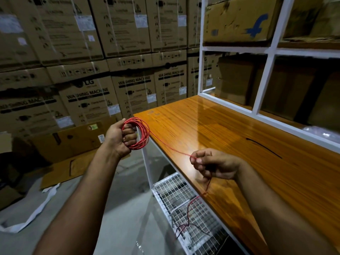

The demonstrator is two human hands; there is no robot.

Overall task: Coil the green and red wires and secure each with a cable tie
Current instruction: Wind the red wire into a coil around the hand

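Note:
My left hand [121, 138] grips a coil of red wire [141, 134] with several loops, held just off the left corner of the wooden table [239, 137]. A single red strand runs from the coil across the table edge to my right hand [211, 163], which pinches it between thumb and fingers. From that hand the loose wire drops down over the table's front edge to the wire-mesh shelf [184, 199] below. A thin black cable tie [264, 148] lies on the tabletop to the right. No green wire is in view.
White shelving [265, 74] with cardboard boxes stands along the back of the table. Stacked washing-machine cartons [88, 89] fill the wall ahead. Flattened cardboard [73, 144] and a white strip [42, 205] lie on the grey floor to the left.

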